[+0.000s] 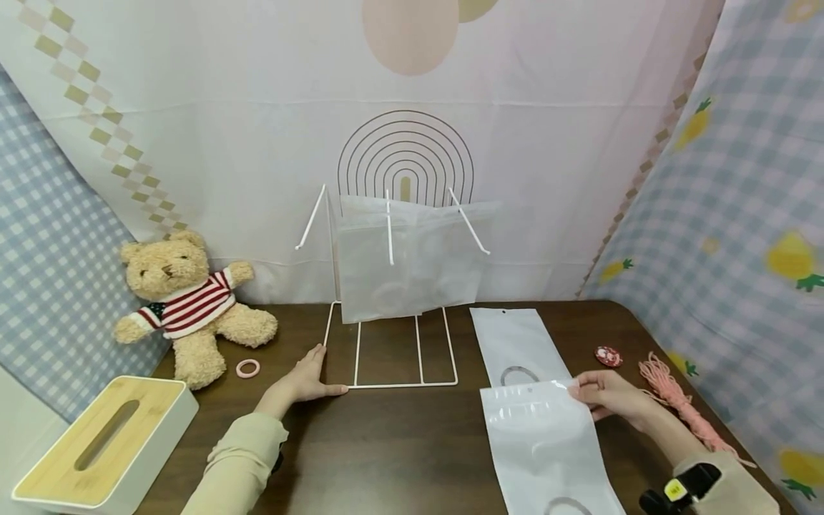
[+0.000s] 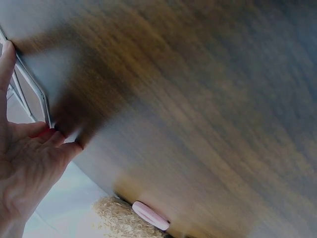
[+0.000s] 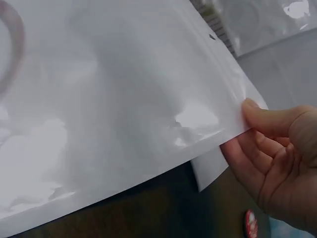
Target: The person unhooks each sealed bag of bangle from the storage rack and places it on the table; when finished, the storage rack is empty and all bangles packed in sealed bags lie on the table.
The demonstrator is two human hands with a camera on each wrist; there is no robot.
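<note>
A white wire display rack (image 1: 386, 386) with three hooks stands at the back of the table. Translucent plastic bags (image 1: 412, 265) hang on it. My left hand (image 1: 305, 379) rests at the left front corner of its base, thumb and fingers spread along the wire; the left wrist view also shows this hand (image 2: 34, 153). At the right, my right hand (image 1: 611, 397) pinches the top corner of a white zip bag (image 1: 541, 436) with a ring-shaped outline on it. Part of this bag overlaps another white bag (image 1: 515, 336) lying on the table. The right wrist view shows thumb and fingers gripping the corner.
Left of the rack sit a teddy bear (image 1: 193, 300), a pink ring (image 1: 247, 368) and a tissue box (image 1: 106, 443) with a wooden lid. Beyond my right hand lie a small red patterned disc (image 1: 608, 356) and a bundle of pink cord (image 1: 682, 404).
</note>
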